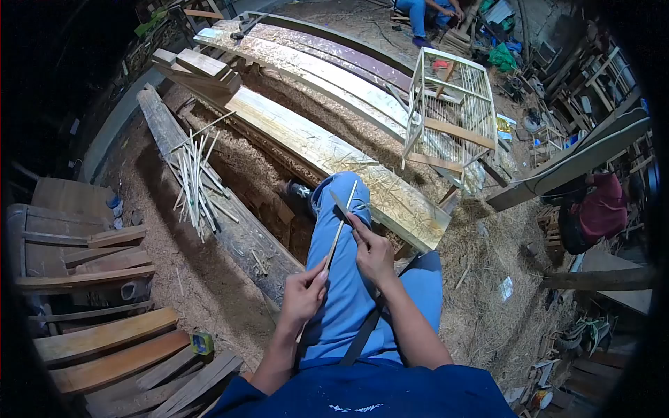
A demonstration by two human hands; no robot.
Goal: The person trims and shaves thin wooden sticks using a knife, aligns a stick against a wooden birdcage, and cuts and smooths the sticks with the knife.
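Over my blue-trousered leg (334, 258), my left hand (304, 294) is closed on a thin pale stick (336, 240) that slants up and away across the knee. My right hand (373, 254), farther forward, is wrapped round a knife whose dark blade (339, 205) lies against the stick near its far end. The knife's handle is mostly hidden in the fingers. To the left, a loose bundle of similar thin sticks (195, 177) rests on a weathered plank (237, 230).
Long planks (300, 132) with shavings stretch ahead. A slatted wooden cage (456, 87) stands ahead right. One person (425, 14) sits at the top, another in red (603, 209) at the right. Boards (104, 334) and a tape measure (202, 343) are at left.
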